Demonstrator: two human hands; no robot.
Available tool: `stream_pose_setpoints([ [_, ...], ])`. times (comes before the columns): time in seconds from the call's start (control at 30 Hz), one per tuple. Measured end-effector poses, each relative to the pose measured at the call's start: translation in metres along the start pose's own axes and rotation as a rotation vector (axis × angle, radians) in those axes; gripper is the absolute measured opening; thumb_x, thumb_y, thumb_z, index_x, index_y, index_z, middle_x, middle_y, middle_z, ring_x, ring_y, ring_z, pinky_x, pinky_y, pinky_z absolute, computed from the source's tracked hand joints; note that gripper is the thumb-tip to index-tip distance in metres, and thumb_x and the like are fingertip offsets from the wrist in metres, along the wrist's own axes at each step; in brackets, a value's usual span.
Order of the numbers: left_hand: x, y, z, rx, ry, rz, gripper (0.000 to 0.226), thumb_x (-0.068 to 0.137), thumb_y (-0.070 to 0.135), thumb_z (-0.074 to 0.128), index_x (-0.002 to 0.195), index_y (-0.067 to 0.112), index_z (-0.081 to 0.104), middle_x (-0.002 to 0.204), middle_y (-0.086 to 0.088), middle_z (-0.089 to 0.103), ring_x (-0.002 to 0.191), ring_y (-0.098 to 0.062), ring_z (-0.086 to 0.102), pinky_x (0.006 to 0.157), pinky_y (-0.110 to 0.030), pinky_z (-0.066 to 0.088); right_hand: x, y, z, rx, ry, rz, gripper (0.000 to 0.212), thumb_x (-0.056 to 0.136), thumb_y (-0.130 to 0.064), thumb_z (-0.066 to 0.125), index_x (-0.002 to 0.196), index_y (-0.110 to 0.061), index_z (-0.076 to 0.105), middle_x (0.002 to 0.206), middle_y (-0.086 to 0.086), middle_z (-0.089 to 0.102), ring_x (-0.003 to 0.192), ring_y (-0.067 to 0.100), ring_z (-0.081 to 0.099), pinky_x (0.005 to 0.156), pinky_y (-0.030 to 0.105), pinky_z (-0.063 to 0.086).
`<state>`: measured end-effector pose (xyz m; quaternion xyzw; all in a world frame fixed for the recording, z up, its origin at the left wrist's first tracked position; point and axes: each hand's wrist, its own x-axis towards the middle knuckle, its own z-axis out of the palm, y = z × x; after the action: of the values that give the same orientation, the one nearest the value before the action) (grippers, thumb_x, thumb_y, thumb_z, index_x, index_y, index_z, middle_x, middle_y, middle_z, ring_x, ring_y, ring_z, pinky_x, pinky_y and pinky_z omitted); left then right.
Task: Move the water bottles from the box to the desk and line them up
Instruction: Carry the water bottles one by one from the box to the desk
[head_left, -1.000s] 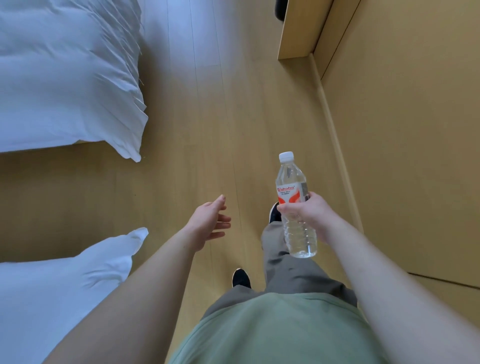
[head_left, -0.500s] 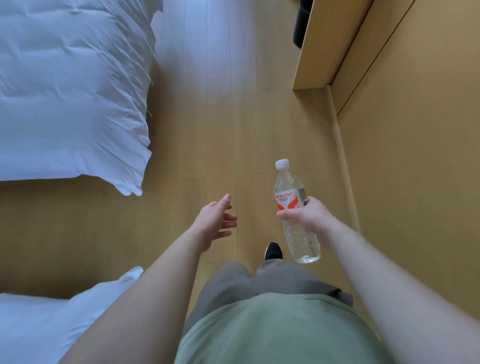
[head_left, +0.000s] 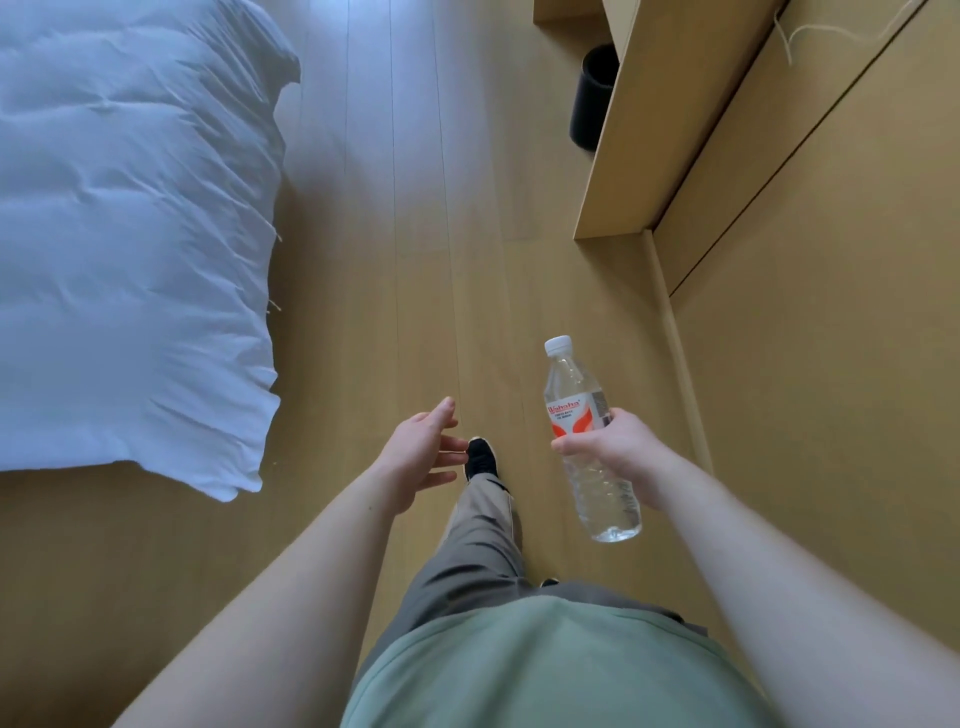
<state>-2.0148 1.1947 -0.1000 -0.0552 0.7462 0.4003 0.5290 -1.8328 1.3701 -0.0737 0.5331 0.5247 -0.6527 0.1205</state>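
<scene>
Carrying a clear plastic water bottle (head_left: 587, 441) with a white cap and red-and-white label over a light wooden floor (head_left: 405, 260).

Right hand (head_left: 615, 452) grips the bottle around its label, cap tilted slightly toward the far left, near the wood-panelled wall (head_left: 831, 364) on the right. Left hand (head_left: 415, 452) hangs empty, fingers loosely spread. White rumpled bedding (head_left: 130, 234) lies at left; a black cylindrical bin (head_left: 592, 96) stands far right, beside a wooden panel (head_left: 670, 114).

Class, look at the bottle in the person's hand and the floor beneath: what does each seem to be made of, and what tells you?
Water bottle: clear thin plastic, likely; see-through ribbed body, white cap.
Floor: pale wood or wood-look laminate; long plank seams, soft sheen.
</scene>
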Motion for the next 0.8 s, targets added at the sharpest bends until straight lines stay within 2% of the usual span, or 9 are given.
stream_pose_setpoints([
  [0.07,0.022,0.035,-0.011,0.004,-0.009,0.007,0.045,0.1,0.059,0.05,0.115,0.019,0.064,0.105,-0.009,0.074,0.098,-0.023,0.074,0.08,-0.038,0.061,0.019,-0.032,0.002,0.008,0.02,0.002,0.061,0.072,-0.022,0.089,0.123,-0.014,0.055,0.108,0.007,0.069,0.094,0.024,0.069,0.074,0.039,0.054],
  [0.2,0.061,0.106,-0.035,0.045,-0.042,0.019,0.045,0.101,0.059,0.049,0.116,0.019,0.064,0.104,-0.009,0.074,0.098,-0.023,0.073,0.084,-0.039,0.061,0.055,-0.098,0.006,0.001,0.027,0.011,0.06,0.073,-0.024,0.089,0.122,-0.015,0.056,0.11,0.007,0.069,0.098,0.026,0.068,0.089,0.046,0.055],
  [0.33,0.097,0.178,-0.051,0.038,-0.048,0.055,0.043,0.101,0.057,0.049,0.114,0.019,0.064,0.103,-0.009,0.074,0.093,-0.021,0.073,0.087,-0.041,0.061,0.089,-0.163,0.007,0.037,0.05,-0.011,0.057,0.073,-0.022,0.088,0.121,-0.014,0.057,0.11,0.007,0.069,0.1,0.024,0.067,0.089,0.042,0.054],
  [0.53,0.145,0.256,-0.056,0.069,-0.068,0.067,0.043,0.101,0.057,0.05,0.114,0.019,0.065,0.1,-0.007,0.073,0.091,-0.02,0.073,0.088,-0.041,0.06,0.136,-0.243,-0.002,0.077,0.054,-0.032,0.053,0.076,-0.019,0.086,0.119,-0.013,0.058,0.109,0.007,0.069,0.097,0.022,0.066,0.071,0.032,0.049],
  [0.67,0.177,0.293,-0.056,0.072,-0.061,0.034,0.044,0.101,0.058,0.049,0.114,0.019,0.064,0.101,-0.008,0.073,0.093,-0.021,0.073,0.089,-0.042,0.06,0.171,-0.284,-0.018,0.076,0.063,-0.022,0.052,0.076,-0.018,0.087,0.118,-0.013,0.057,0.107,0.006,0.069,0.097,0.022,0.066,0.077,0.035,0.05],
  [0.8,0.21,0.337,-0.053,0.068,-0.032,0.013,0.044,0.101,0.058,0.049,0.115,0.02,0.064,0.103,-0.008,0.073,0.095,-0.022,0.073,0.089,-0.042,0.061,0.212,-0.327,-0.038,0.042,0.033,-0.01,0.053,0.076,-0.022,0.086,0.119,-0.015,0.056,0.108,0.006,0.068,0.096,0.021,0.065,0.075,0.035,0.049],
])
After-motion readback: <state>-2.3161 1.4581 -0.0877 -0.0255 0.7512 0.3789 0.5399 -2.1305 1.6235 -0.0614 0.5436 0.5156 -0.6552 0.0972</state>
